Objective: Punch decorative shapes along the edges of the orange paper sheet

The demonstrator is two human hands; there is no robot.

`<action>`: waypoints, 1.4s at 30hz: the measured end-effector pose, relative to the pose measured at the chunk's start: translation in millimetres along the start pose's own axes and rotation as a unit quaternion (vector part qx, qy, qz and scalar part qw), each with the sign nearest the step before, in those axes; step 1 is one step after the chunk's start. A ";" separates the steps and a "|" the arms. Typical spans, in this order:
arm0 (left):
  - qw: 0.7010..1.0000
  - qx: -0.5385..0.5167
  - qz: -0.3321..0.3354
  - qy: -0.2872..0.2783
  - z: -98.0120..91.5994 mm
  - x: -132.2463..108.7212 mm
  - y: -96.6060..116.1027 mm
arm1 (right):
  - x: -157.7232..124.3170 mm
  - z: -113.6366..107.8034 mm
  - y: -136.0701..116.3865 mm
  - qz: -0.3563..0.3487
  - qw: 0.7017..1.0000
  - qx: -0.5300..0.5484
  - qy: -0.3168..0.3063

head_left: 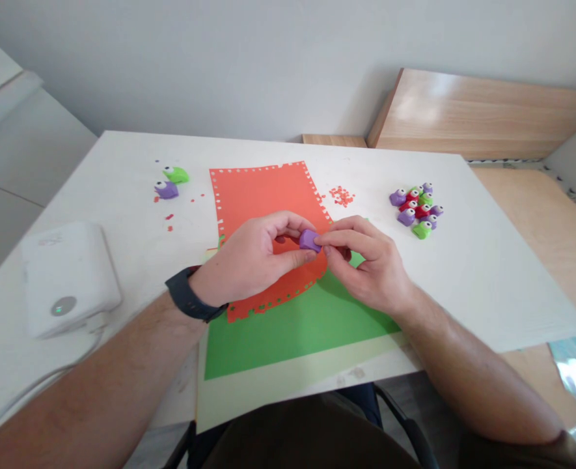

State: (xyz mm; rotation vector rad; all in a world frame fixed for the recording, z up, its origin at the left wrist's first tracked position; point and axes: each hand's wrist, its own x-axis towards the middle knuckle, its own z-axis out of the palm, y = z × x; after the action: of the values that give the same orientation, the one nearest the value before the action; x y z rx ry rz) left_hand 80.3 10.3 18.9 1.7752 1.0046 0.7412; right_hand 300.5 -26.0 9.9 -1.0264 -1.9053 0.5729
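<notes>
Craft punch (310, 241), purple, sitting pinched between left hand (248, 257) and right hand (370, 264), above orange paper sheet (263, 195).
Both hands are gripping it closed-fingered. Sheet is showing punched notches along top and right edges, with some along the bottom; left edge is showing fewer. Orange paper bits (341, 197) are lying nearby, more punches (416, 208) are sitting clustered right, green paper sheet (288, 339) is lying beneath.

A plain pale grey wall (219, 65) rises behind the white desk (487, 280), and white panels (28, 150) stand to the left. To the right sit 2 light wood surfaces, an upper board (478, 114) and a lower shelf (546, 254), under soft, even light.
</notes>
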 end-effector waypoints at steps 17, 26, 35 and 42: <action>1.000 0.002 -0.008 -0.010 0.5 -1.4 3.2 | -0.2 -2.6 -0.2 0.077 0.994 0.081 -0.011; 1.000 -0.012 -0.019 -0.004 -0.5 0.1 3.1 | 1.2 -1.2 10.8 0.193 0.981 -0.015 -0.008; 1.000 -0.011 -0.019 0.007 1.0 1.2 -2.4 | 1.7 -8.2 19.9 0.190 0.976 -0.065 -0.081; 0.999 -0.009 -0.036 0.012 1.7 2.2 -4.3 | 1.9 -11.2 16.5 0.189 0.977 0.032 -0.091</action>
State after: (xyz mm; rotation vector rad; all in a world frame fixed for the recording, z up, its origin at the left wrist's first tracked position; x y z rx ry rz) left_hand 81.5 12.5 14.5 1.7092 1.0696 0.7252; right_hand 316.7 -15.4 4.8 -1.3437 -1.8417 0.9685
